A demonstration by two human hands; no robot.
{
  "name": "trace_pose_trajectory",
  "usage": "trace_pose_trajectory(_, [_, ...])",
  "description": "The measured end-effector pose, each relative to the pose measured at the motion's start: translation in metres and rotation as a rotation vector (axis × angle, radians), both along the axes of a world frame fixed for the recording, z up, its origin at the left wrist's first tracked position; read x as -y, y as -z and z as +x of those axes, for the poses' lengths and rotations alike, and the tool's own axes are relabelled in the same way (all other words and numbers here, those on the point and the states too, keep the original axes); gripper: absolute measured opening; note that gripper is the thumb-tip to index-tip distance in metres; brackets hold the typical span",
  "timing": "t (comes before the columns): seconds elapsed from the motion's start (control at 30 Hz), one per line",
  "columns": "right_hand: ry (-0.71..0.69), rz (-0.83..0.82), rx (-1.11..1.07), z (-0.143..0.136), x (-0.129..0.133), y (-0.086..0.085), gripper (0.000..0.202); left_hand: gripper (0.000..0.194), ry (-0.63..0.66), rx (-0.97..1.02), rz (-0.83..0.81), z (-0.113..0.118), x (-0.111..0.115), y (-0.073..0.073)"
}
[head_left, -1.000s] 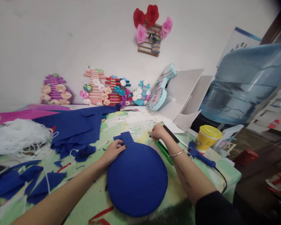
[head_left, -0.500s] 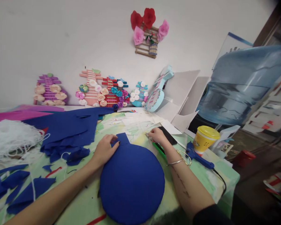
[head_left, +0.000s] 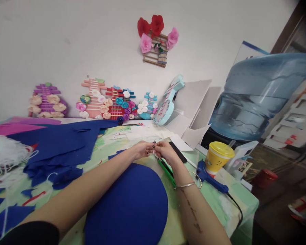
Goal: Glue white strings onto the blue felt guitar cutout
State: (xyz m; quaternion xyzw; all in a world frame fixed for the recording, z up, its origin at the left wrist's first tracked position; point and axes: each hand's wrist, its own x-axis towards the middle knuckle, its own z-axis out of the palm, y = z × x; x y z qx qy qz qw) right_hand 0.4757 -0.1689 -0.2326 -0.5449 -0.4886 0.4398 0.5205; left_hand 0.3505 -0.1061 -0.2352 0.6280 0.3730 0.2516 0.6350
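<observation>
My left hand point(head_left: 142, 149) and my right hand point(head_left: 165, 149) meet fingertip to fingertip above the table. Both pinch a thin white string point(head_left: 154, 153), whose short loose part hangs between them. Below my left forearm lies a round, blue fabric-covered piece point(head_left: 132, 207); its narrow neck is mostly hidden by that arm. A green and black tool point(head_left: 167, 173), perhaps a utility knife, lies under my right wrist. Just beyond that wrist is a flat black object point(head_left: 177, 152).
Blue cloth point(head_left: 63, 139), cloth scraps and a heap of white string point(head_left: 7, 153) cover the left side. At right are a blue glue gun point(head_left: 211, 178) with its cord, a yellow-lidded tub point(head_left: 219, 156) and a large water bottle point(head_left: 257, 95). Decorated instrument shapes point(head_left: 114, 102) line the wall.
My left hand has left the blue piece's neck and moved right to join my right hand at the string. The blue piece now appears lower and further left.
</observation>
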Motion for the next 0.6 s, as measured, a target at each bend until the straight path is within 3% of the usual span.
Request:
trace_pose_trajectory(0.17, [0.162,0.03,-0.067,0.005,-0.004,-0.002,0.014,0.016,-0.196,0.113,-0.114,0.004,-0.025,0.005])
trace_pose_trajectory(0.33, [0.615,0.257,-0.16,0.02,-0.005,-0.008,0.016,0.015,-0.38,0.183,-0.153,-0.008,-0.051,0.002])
trace_pose_trajectory(0.47, [0.908,0.42,-0.223,0.031,-0.002,-0.013,0.014,0.029,-0.508,0.246,-0.153,-0.026,-0.075,-0.011])
trace_pose_trajectory(0.6, [1.051,0.485,-0.236,0.038,0.0,-0.015,0.012,0.033,-0.64,0.353,-0.117,-0.052,-0.101,-0.038])
